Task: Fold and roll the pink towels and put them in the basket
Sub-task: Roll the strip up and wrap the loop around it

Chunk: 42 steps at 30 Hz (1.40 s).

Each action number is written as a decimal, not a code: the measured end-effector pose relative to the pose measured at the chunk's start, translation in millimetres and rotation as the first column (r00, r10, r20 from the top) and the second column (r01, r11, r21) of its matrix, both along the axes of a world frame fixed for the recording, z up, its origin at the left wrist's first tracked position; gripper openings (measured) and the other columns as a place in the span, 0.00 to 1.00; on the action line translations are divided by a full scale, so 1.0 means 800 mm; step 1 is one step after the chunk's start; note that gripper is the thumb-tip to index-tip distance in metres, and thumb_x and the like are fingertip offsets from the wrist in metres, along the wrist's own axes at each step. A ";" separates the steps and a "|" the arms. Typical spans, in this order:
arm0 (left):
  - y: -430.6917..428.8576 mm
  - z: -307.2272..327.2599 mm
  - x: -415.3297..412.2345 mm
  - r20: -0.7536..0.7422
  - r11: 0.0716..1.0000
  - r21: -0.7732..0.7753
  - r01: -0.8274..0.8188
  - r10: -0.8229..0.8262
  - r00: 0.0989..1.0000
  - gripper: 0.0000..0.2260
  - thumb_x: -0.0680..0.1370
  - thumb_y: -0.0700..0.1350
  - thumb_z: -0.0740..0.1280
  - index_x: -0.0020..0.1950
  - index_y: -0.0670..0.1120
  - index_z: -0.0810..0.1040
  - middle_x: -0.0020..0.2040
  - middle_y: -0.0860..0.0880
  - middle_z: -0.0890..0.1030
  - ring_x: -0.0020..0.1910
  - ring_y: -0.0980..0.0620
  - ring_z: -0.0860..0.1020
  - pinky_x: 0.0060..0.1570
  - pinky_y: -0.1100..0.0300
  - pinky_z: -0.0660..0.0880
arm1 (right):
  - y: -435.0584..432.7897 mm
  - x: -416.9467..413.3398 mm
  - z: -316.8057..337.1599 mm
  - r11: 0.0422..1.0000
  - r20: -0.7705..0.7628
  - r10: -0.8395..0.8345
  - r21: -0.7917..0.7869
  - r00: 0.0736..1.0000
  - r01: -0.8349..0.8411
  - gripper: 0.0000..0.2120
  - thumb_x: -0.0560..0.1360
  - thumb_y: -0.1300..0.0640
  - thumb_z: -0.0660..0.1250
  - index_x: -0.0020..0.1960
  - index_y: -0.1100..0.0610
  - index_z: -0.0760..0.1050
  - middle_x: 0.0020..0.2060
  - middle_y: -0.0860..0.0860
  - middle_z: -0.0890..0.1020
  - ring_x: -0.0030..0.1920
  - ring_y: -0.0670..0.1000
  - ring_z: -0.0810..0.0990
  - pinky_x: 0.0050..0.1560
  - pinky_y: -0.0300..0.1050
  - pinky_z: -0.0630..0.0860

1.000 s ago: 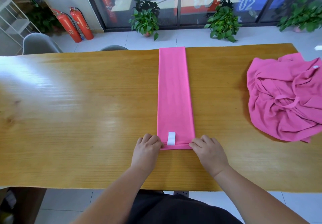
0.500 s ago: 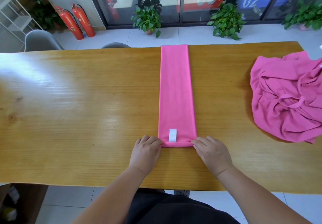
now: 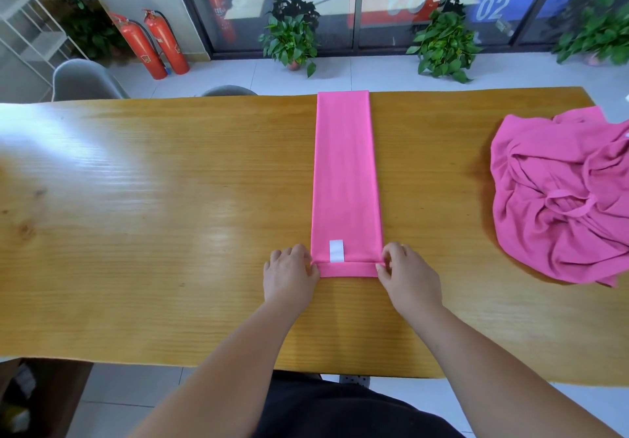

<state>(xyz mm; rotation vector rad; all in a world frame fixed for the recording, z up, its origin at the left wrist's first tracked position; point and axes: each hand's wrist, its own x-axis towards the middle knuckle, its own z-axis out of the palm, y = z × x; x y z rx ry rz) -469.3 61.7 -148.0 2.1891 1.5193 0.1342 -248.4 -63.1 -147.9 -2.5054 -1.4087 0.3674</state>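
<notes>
A long glossy yellow wooden surface is stretching across the view. At 3 o'clock a crumpled pink towel heap is lying on it. A narrow folded pink towel strip is running from 12 toward 6 o'clock, its near end turned over once. The left hand and right hand are each closing their grip on a corner of that turned end, pinching it. A small white rectangular label is sitting just beyond the fold.

Pink towel with white label on amber wood-grain table; chair apparently grey.
</notes>
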 end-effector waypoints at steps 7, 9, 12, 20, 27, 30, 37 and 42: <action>0.002 -0.027 -0.009 -0.143 0.828 0.379 0.413 -0.388 0.911 0.15 0.71 0.34 0.76 0.50 0.53 0.84 0.48 0.56 0.79 0.48 0.48 0.73 0.44 0.54 0.69 | -0.011 0.005 -0.031 0.922 0.349 0.306 0.122 0.886 -0.367 0.17 0.67 0.68 0.78 0.50 0.52 0.82 0.44 0.46 0.80 0.44 0.53 0.75 0.34 0.49 0.73; -0.003 -0.031 -0.023 -0.134 0.794 0.426 0.434 -0.419 0.898 0.18 0.71 0.33 0.75 0.54 0.52 0.85 0.52 0.56 0.81 0.50 0.48 0.75 0.45 0.54 0.69 | -0.027 0.009 -0.041 0.895 0.376 0.329 0.167 0.866 -0.413 0.21 0.68 0.70 0.77 0.59 0.55 0.84 0.53 0.48 0.84 0.47 0.54 0.79 0.37 0.51 0.75; -0.016 -0.037 -0.045 -0.103 0.775 0.456 0.438 -0.443 0.891 0.19 0.77 0.38 0.72 0.66 0.52 0.83 0.63 0.57 0.82 0.54 0.48 0.77 0.49 0.53 0.72 | -0.050 0.015 -0.054 0.877 0.397 0.368 0.153 0.841 -0.456 0.25 0.75 0.66 0.73 0.71 0.55 0.80 0.65 0.48 0.82 0.53 0.55 0.79 0.45 0.52 0.77; -0.020 -0.021 -0.040 -0.120 0.859 0.355 0.368 -0.348 0.930 0.25 0.77 0.51 0.77 0.74 0.54 0.76 0.54 0.59 0.84 0.56 0.50 0.78 0.52 0.53 0.74 | -0.039 0.010 -0.043 0.924 0.323 0.336 0.068 0.885 -0.375 0.19 0.83 0.51 0.67 0.73 0.50 0.79 0.65 0.43 0.81 0.57 0.51 0.78 0.52 0.50 0.77; -0.011 -0.011 -0.014 0.060 0.990 0.123 0.069 -0.077 0.995 0.20 0.82 0.50 0.72 0.73 0.59 0.75 0.55 0.63 0.84 0.57 0.54 0.75 0.56 0.56 0.69 | -0.011 0.006 -0.010 0.986 0.094 0.165 0.019 0.982 -0.167 0.15 0.83 0.50 0.68 0.69 0.42 0.78 0.56 0.36 0.81 0.56 0.47 0.76 0.52 0.46 0.77; -0.007 -0.013 -0.021 0.209 0.992 -0.108 -0.060 0.082 0.975 0.18 0.82 0.55 0.70 0.72 0.61 0.73 0.53 0.67 0.83 0.56 0.57 0.75 0.59 0.53 0.74 | -0.014 0.005 0.005 0.998 -0.149 -0.001 0.068 0.989 0.011 0.13 0.83 0.46 0.68 0.67 0.40 0.75 0.50 0.34 0.76 0.51 0.43 0.77 0.48 0.47 0.79; -0.026 -0.013 -0.040 0.295 0.933 -0.351 -0.086 0.198 0.935 0.15 0.78 0.63 0.74 0.60 0.61 0.76 0.45 0.68 0.85 0.50 0.61 0.81 0.53 0.51 0.81 | -0.055 0.014 -0.010 0.987 -0.371 -0.087 0.097 0.925 0.132 0.11 0.78 0.41 0.73 0.56 0.39 0.73 0.48 0.39 0.79 0.46 0.40 0.76 0.45 0.45 0.77; -0.025 -0.012 -0.024 0.221 0.963 -0.239 -0.128 0.182 0.958 0.12 0.76 0.64 0.72 0.53 0.61 0.75 0.43 0.61 0.84 0.51 0.59 0.79 0.58 0.48 0.76 | -0.047 0.011 -0.004 0.982 -0.319 -0.129 0.090 0.939 0.166 0.10 0.76 0.41 0.74 0.50 0.39 0.73 0.41 0.39 0.79 0.46 0.40 0.75 0.40 0.44 0.76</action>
